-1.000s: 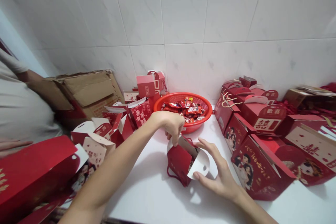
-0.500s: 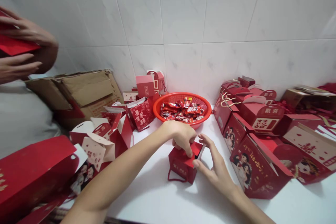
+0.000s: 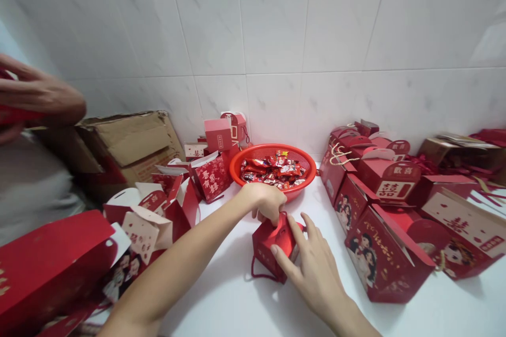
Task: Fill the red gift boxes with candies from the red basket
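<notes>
A small red gift box point(image 3: 265, 253) stands on the white table in front of me, with a dark red cord handle point(image 3: 263, 276) hanging at its lower left. My left hand point(image 3: 269, 203) reaches over its far left side, fingers curled down against the top edge. Across the right part of the box spreads my right hand point(image 3: 312, 263). Its thumb lies on the near top edge and its index finger presses on the red top flap point(image 3: 283, 238), which now covers the opening. The other right fingers reach behind the box.
Behind the box stands a red plastic basket point(image 3: 236, 169) of wrapped candies point(image 3: 272, 168). Red gift boxes crowd the left point(image 3: 51, 253) and right point(image 3: 389, 253). At far left, a co-worker's hand point(image 3: 51, 97) holds something red beside a cardboard box point(image 3: 130, 139).
My right hand has moved left over the box, and the top flap has folded down across the opening. My left hand has shifted slightly left. The co-worker's hands have moved lower.
</notes>
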{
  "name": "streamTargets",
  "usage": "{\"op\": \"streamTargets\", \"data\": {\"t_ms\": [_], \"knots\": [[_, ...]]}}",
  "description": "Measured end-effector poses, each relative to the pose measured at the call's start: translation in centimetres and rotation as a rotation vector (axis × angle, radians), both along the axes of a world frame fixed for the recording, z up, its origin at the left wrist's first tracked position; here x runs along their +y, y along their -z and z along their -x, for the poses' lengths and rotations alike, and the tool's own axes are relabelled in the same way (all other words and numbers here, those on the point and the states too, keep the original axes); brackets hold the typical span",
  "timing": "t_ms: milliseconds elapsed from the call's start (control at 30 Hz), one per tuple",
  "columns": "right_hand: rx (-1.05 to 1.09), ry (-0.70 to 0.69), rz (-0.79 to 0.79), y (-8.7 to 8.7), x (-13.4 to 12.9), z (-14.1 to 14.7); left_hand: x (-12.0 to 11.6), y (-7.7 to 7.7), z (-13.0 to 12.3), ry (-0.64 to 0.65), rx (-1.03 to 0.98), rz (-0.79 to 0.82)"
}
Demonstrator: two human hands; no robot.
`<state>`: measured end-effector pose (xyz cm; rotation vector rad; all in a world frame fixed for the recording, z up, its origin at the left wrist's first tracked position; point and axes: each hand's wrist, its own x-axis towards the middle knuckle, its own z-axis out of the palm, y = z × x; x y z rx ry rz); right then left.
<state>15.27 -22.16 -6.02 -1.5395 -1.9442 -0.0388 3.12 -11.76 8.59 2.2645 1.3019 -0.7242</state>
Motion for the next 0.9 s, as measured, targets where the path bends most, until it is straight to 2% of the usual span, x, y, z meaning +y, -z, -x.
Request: {"op": "streamTargets", "data": {"t_ms": [100,267,533,700,900], "knots": [[-0.029,0.044,-0.030,-0.8,-0.6,-0.1,-0.2,-0.2,-0.1,0.028,0.026,-0.052],[0.036,0.017,-0.078,-1.2,-1.9,-0.5,-0.2,0.1,-0.5,0.056,0.062,0.030],[-0.003,0.056,-0.133,0.4,-4.0,-1.1,-1.3,0.6,-1.8,0.088,0.055,0.156],[-0.012,0.073,-0.117,1.1,-5.1,-1.8,-2.3,1.0,-2.5,0.118,0.016,0.156],[0.066,-0.033,-0.048,-0.1,-6.4,-3.1,-2.7,0.8,-2.7,0.179,-0.073,0.225]]}}
